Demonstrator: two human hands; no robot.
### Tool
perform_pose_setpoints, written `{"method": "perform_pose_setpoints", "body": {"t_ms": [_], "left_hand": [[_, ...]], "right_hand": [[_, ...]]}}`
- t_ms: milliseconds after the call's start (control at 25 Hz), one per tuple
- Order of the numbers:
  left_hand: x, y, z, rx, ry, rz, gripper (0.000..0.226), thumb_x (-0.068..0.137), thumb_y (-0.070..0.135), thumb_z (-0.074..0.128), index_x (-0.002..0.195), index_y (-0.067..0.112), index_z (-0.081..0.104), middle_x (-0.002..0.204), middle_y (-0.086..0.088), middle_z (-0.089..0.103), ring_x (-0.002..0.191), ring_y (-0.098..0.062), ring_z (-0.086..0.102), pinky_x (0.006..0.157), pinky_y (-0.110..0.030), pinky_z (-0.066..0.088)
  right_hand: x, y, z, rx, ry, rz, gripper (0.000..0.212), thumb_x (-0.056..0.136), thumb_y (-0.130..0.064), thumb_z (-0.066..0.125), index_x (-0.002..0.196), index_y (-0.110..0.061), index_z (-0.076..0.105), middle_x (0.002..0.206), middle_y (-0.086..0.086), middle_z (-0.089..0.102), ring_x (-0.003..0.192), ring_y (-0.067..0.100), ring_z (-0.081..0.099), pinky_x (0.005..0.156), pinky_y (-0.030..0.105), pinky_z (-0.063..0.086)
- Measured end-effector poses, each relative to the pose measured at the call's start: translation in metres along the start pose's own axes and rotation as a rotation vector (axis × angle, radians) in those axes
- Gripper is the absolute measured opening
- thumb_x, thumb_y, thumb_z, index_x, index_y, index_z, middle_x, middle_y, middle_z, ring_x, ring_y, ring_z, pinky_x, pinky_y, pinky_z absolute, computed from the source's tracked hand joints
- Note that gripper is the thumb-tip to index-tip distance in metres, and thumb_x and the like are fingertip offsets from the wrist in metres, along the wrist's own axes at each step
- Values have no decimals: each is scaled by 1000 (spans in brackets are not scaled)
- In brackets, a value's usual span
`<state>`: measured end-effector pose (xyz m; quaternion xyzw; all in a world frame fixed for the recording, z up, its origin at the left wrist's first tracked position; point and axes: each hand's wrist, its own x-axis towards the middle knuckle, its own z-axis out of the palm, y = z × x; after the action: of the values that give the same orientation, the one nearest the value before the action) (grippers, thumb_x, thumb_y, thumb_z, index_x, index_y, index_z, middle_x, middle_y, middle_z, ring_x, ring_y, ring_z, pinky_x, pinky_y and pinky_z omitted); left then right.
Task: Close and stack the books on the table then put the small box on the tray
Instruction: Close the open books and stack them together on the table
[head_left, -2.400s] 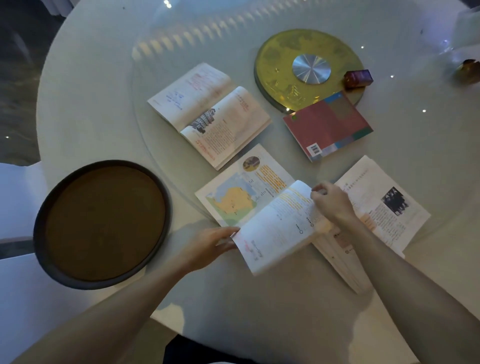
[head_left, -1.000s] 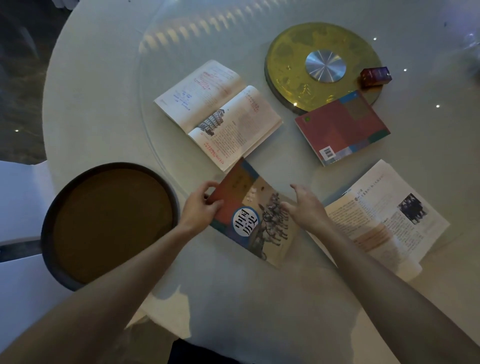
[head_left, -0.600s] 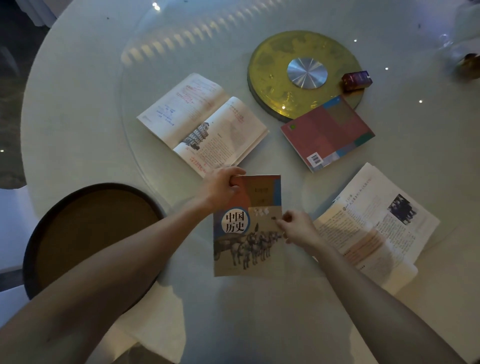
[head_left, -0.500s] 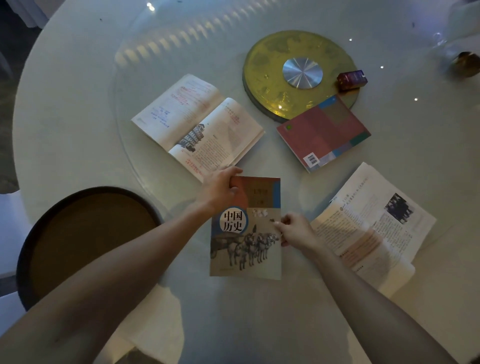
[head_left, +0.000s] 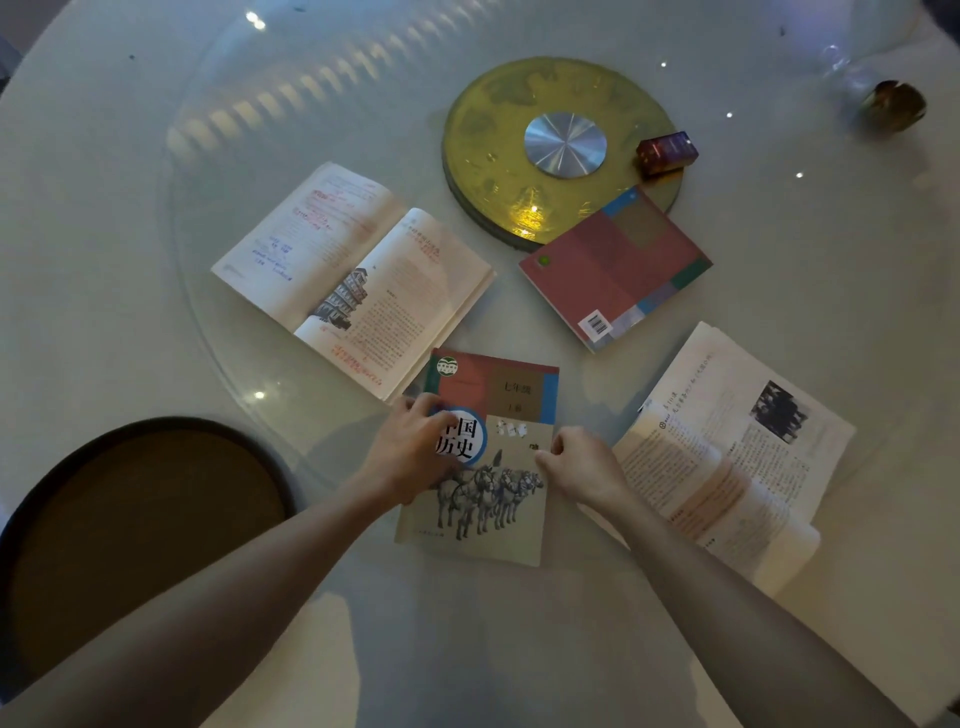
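Step in hand: first book closed, being squared on the pale round tabletop (head_left: 130, 270). The closed history textbook with horses on its tan cover (head_left: 483, 467) lies flat, front up, near the person. Left hand (head_left: 410, 457) rests on the cover's left side, grip loosely spread, fingers flat on the round title badge, pinching nothing. Right hand (head_left: 582, 467) touches the book's right edge, fingers curled; whether this grip pinches the edge, I cannot tell.

Remaining: open book with red notes (head_left: 353, 280) far left, open book with a dark photo (head_left: 727, 447) right, closed red-covered book, barcode up (head_left: 613, 270). Small dark red box (head_left: 666, 151) sits on the rim of the yellow round disc (head_left: 493, 135), well apart from the dark round tray (head_left: 140, 530) at lower left.

Next move, judged: close an open book and lay it on this one.

Versus 2.4 s ago: the map pages then being turned are shut, and the book now sits square to the person
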<state>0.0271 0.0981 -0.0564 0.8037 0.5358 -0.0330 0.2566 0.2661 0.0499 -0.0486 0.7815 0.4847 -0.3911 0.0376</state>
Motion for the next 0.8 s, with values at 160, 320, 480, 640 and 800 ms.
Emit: {"method": "perform_pose_setpoints", "body": {"t_ms": [160,320,480,640,800], "left_hand": [[56,8,-33,-52,75,-37,17,92,38,63,96,23,69,104,2,65,88,-15,60,75,-27,53],[126,45,-54,-214,32,-43,44,92,38,65,132,21,61,134,-1,59,118,-21,60,98,-38,50],[201,88,-60,-264,35,-28,66,87,39,66,147,16,49,149,-5,48,132,-22,51,108,-39,44],[248,113,-57,-270,-20,-130,70,82,43,63,146,19,47,146,-9,49,132,-27,49,107,-45,45],[256,117,-51,-111,37,-219,56,90,41,60,136,12,51,134,-16,50,129,-36,44,104,-47,41]], "right_hand": [[26,1,-42,46,41,-21,34,95,-29,64,86,2,71,82,23,75,59,21,65,72,53,63],[66,14,-93,470,216,56,23,96,-29,65,101,-6,68,97,9,72,78,24,72,76,48,65],[104,29,-120,981,217,200,25,97,-20,67,112,0,66,99,12,65,81,21,66,84,42,62],[124,34,-127,1355,165,306,20,95,-12,67,108,3,64,86,14,64,64,19,65,60,30,58],[132,34,-123,1243,179,324,15,93,-20,72,86,-9,63,67,5,55,50,14,51,49,27,45]]}}
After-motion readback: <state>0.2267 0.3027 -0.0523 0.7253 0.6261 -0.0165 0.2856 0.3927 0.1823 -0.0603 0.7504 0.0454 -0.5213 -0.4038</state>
